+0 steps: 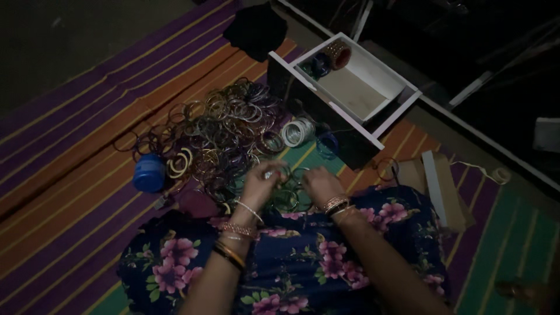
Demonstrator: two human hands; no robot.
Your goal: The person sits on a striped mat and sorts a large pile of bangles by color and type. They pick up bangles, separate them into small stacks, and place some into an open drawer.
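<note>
left hand and right hand, fingers pinched on bangles at the near edge of the bangle heap on the striped mat; separating one ring at a time seems wise.

bangle heap and white box block ahead; left mat open

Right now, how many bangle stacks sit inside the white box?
2: a dark blue stack and a reddish-gold stack, side by side in the white box's far corner. Dim light may hide others.
</note>
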